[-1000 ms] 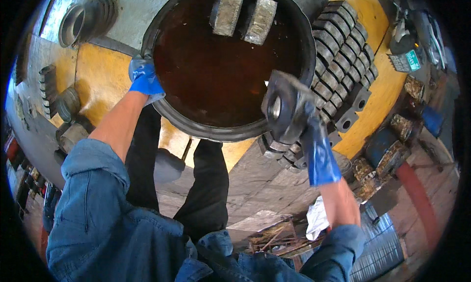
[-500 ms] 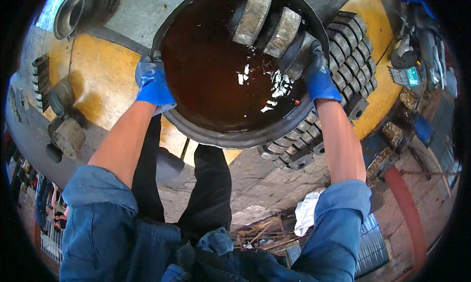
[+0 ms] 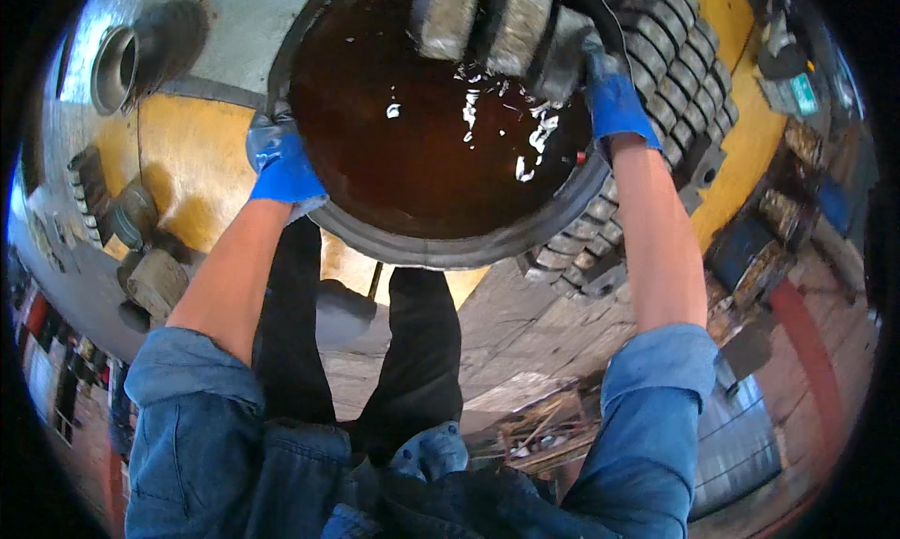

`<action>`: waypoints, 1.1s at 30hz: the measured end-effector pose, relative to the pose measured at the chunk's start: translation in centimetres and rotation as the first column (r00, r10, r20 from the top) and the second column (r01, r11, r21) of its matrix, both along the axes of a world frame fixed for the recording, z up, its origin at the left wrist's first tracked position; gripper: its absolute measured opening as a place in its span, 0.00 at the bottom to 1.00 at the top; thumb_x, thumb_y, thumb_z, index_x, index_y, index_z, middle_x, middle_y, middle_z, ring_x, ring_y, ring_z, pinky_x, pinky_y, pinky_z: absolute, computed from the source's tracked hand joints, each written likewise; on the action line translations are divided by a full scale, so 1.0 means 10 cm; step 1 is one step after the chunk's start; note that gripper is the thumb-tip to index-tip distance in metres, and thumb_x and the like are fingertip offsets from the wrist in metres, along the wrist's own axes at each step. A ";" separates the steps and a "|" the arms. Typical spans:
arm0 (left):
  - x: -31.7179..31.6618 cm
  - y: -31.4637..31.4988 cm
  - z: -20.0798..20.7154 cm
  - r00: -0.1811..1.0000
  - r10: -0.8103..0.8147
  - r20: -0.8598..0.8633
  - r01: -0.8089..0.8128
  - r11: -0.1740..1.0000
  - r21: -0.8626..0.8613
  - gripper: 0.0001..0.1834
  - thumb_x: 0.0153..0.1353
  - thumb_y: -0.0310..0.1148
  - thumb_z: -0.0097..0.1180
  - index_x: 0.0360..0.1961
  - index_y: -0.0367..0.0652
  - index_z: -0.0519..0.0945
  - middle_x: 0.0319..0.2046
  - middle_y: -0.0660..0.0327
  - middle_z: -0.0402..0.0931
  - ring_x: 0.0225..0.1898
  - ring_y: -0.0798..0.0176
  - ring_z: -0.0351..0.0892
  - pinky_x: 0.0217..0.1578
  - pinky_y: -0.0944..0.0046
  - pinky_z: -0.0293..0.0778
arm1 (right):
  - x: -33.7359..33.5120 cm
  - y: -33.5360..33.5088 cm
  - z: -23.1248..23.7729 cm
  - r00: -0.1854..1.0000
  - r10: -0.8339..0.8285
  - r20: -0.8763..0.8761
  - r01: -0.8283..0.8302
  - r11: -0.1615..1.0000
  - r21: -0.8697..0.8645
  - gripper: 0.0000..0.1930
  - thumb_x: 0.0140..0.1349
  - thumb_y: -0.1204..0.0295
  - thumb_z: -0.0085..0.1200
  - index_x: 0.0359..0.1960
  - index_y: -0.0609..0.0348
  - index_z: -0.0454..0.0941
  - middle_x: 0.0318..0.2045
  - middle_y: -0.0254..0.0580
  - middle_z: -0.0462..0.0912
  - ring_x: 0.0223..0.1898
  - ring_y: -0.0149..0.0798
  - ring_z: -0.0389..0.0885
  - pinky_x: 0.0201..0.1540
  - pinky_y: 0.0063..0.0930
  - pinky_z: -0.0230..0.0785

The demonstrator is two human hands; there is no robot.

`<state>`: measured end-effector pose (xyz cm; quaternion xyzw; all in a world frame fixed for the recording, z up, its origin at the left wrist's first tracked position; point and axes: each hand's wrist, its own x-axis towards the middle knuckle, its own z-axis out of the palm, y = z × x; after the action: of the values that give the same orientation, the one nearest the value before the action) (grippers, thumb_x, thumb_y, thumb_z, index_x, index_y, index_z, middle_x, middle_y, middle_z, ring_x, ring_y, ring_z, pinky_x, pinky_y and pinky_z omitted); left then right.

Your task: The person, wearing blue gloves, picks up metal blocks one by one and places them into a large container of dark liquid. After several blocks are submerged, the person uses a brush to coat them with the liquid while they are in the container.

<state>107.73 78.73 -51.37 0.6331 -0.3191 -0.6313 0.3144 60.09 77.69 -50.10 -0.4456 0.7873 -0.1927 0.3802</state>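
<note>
Placement seems the step: your left hand clamps its fingers on the basin; your right hand touches 1 block (finger closure: can't tell), probably needing gentle release.

Third block now inside basin

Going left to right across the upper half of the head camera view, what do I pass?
Flared metal cylinder → left hand on the round basin → first pale block → second pale block → darker third block → right hand → stacked blocks → green label.
</note>
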 end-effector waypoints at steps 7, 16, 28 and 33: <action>0.16 0.06 -0.21 0.553 -0.619 0.559 0.589 0.764 0.263 0.21 0.76 0.41 0.38 0.63 0.49 0.75 0.58 0.60 0.78 0.56 0.58 0.78 0.56 0.60 0.75 | -0.71 1.75 0.26 0.847 -0.451 0.283 0.509 0.841 -0.183 0.27 0.71 0.49 0.51 0.62 0.56 0.74 0.46 0.48 0.84 0.50 0.50 0.81 0.53 0.50 0.76; -0.04 0.09 -0.03 0.982 -0.127 0.141 0.102 0.980 0.172 0.22 0.76 0.42 0.41 0.62 0.43 0.75 0.58 0.56 0.78 0.56 0.51 0.77 0.55 0.54 0.75 | -0.23 4.79 -1.13 -0.328 -0.899 0.289 0.748 -0.061 0.661 0.32 0.73 0.42 0.38 0.65 0.53 0.68 0.64 0.46 0.72 0.58 0.51 0.77 0.60 0.45 0.71; -0.02 0.07 -0.16 0.789 -0.120 0.602 0.088 0.993 0.082 0.32 0.74 0.55 0.44 0.60 0.35 0.77 0.51 0.52 0.82 0.48 0.53 0.83 0.46 0.54 0.79 | 0.00 4.24 -2.30 -0.501 -0.606 0.618 0.827 -0.125 0.548 0.33 0.67 0.43 0.54 0.67 0.49 0.70 0.64 0.41 0.74 0.61 0.50 0.72 0.64 0.55 0.66; 0.16 0.05 -0.22 0.803 -0.218 0.554 0.154 0.975 0.160 0.31 0.75 0.55 0.44 0.57 0.36 0.79 0.46 0.54 0.84 0.41 0.56 0.83 0.39 0.55 0.80 | 0.05 4.43 -2.69 -0.446 -0.709 0.546 0.797 -0.038 0.602 0.35 0.67 0.37 0.45 0.61 0.52 0.73 0.59 0.44 0.78 0.57 0.45 0.72 0.67 0.41 0.59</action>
<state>109.35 79.19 -53.52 0.7738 -0.4245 -0.4578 0.1070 60.62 122.01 -76.98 0.4013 0.5508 -0.6149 0.3969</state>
